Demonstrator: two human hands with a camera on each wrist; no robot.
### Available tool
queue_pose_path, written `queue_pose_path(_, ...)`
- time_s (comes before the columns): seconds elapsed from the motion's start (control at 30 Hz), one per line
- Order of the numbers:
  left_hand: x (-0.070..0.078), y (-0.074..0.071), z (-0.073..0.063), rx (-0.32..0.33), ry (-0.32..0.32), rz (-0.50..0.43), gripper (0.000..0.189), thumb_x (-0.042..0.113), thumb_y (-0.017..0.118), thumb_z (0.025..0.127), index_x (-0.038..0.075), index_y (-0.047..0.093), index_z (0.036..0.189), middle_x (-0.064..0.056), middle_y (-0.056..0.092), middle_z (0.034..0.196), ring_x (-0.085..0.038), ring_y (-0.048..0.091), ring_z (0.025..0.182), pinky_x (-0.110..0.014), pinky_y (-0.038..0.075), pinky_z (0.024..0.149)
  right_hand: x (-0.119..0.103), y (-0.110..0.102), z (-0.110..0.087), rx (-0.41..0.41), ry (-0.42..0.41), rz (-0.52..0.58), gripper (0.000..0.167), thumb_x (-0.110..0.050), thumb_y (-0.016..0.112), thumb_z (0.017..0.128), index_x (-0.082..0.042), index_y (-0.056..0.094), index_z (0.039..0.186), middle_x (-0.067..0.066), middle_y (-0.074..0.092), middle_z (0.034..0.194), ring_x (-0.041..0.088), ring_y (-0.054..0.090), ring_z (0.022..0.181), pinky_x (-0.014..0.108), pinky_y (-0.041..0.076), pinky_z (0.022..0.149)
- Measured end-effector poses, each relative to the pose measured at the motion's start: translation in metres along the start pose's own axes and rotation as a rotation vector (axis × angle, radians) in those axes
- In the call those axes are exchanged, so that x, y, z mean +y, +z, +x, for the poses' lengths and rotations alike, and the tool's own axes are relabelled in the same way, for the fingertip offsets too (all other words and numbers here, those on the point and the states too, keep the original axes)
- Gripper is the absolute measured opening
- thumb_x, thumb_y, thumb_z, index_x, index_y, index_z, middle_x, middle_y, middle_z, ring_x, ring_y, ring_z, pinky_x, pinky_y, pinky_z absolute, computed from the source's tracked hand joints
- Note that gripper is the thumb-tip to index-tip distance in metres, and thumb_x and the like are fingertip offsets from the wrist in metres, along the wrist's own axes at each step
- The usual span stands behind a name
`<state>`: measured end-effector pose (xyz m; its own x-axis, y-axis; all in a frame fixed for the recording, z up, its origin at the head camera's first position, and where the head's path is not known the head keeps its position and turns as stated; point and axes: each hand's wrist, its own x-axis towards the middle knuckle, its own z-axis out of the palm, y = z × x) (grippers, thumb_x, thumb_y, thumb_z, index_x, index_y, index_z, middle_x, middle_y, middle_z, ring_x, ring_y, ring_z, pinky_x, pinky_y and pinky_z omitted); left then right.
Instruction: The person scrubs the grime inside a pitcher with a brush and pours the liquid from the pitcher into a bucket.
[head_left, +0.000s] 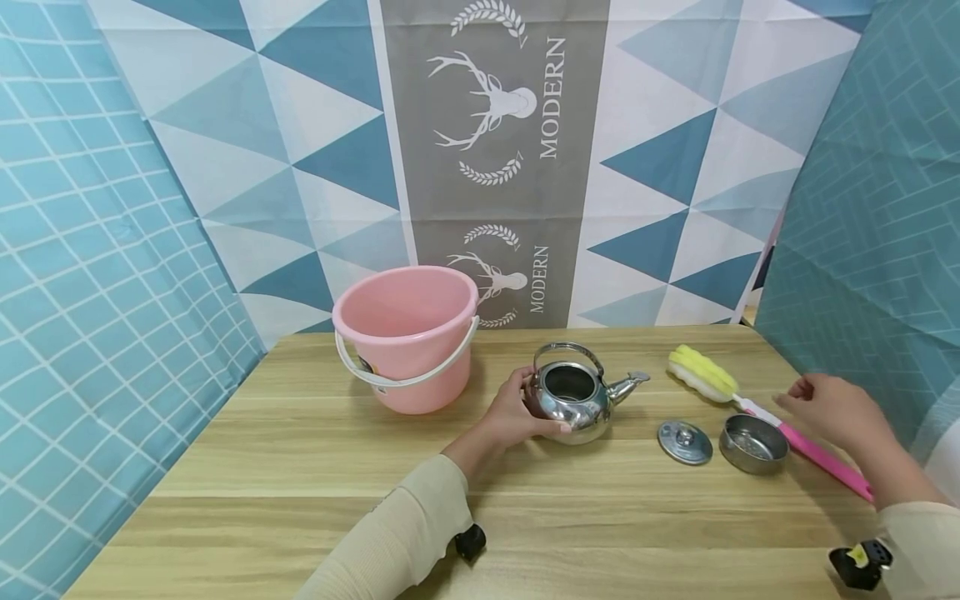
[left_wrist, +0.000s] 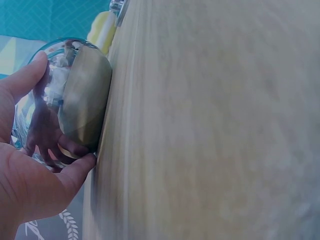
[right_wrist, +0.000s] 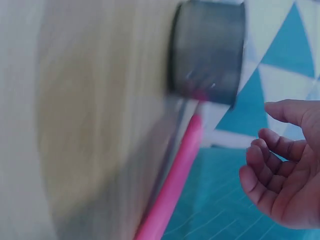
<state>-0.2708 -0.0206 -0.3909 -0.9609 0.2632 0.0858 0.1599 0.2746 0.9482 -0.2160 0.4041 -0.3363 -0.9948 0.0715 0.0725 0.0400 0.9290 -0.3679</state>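
Observation:
A shiny steel teapot (head_left: 576, 408) stands lidless on the wooden table, its spout to the right and its hoop handle upright. My left hand (head_left: 517, 412) grips its round body from the left, thumb at the front; in the left wrist view the fingers (left_wrist: 77, 172) curve along the polished side. Over the brush handle hovers my right hand (head_left: 836, 412), with loosely curled fingers and nothing held. Just left of it sits a small round steel cup (head_left: 752, 450), likely the pot's strainer. The knobbed lid (head_left: 685, 442) lies beside that cup.
A pink bucket (head_left: 420, 375) with a white handle stands at the back left. A brush with a yellow and white sponge head (head_left: 703, 373) and pink handle (head_left: 828, 467) lies at the right, partly behind the cup. Patterned cloths (head_left: 667, 158) hang around the table (head_left: 300, 467).

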Motion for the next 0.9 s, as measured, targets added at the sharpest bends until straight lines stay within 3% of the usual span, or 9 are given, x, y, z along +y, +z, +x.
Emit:
queue_pose_path(0.2,-0.001,0.000,0.000,0.003,-0.009,-0.012,0.103,0.015,0.095,0.060,0.013,0.037,0.146,-0.007,0.047,0.140,-0.025,0.044,0.127,-0.043,0.033,0.109,-0.030,0.005,-0.005,0.102,-0.038,0.058,0.035,-0.032,0.061,0.095,0.003,0.056,0.095,0.016,0.057,0.085,0.030,0.052,0.075,0.036,0.042,0.059)
queue_pose_path(0.3,0.000,0.000,0.000,0.003,-0.012,-0.013,0.104,0.016,0.095,0.060,0.012,0.037,0.146,-0.007,0.046,0.140,-0.026,0.044,0.128,-0.043,0.033,0.109,-0.046,0.011,-0.008,0.088,-0.040,0.133,0.035,-0.030,0.059,0.096,0.004,0.056,0.098,0.016,0.058,0.086,0.028,0.054,0.074,0.035,0.044,0.056)
queue_pose_path(0.6,0.004,0.001,-0.001,-0.005,-0.019,-0.037,0.103,0.014,0.095,0.060,0.013,0.037,0.145,-0.007,0.046,0.140,-0.024,0.042,0.128,-0.043,0.030,0.111,-0.096,0.038,-0.014,-0.202,-0.046,0.543,0.033,-0.022,0.055,0.101,0.009,0.050,0.110,0.011,0.055,0.086,0.019,0.055,0.070,0.033,0.054,0.060)
queue_pose_path(0.77,0.004,0.001,-0.001,-0.003,-0.014,-0.047,0.100,0.012,0.094,0.061,0.012,0.039,0.143,-0.007,0.047,0.138,-0.024,0.042,0.128,-0.043,0.029,0.111,-0.115,0.053,-0.017,-0.276,-0.055,0.743,0.034,-0.018,0.052,0.101,0.013,0.048,0.115,0.012,0.057,0.092,0.018,0.058,0.076,0.032,0.056,0.067)
queue_pose_path(0.9,0.004,0.000,-0.001,-0.001,-0.015,-0.045,0.099,0.011,0.094,0.061,0.012,0.039,0.143,-0.007,0.047,0.138,-0.025,0.042,0.128,-0.043,0.029,0.111,-0.127,0.063,-0.018,-0.340,-0.027,0.927,0.046,-0.015,0.050,0.101,0.020,0.037,0.127,0.018,0.057,0.108,0.019,0.063,0.087,0.034,0.057,0.075)
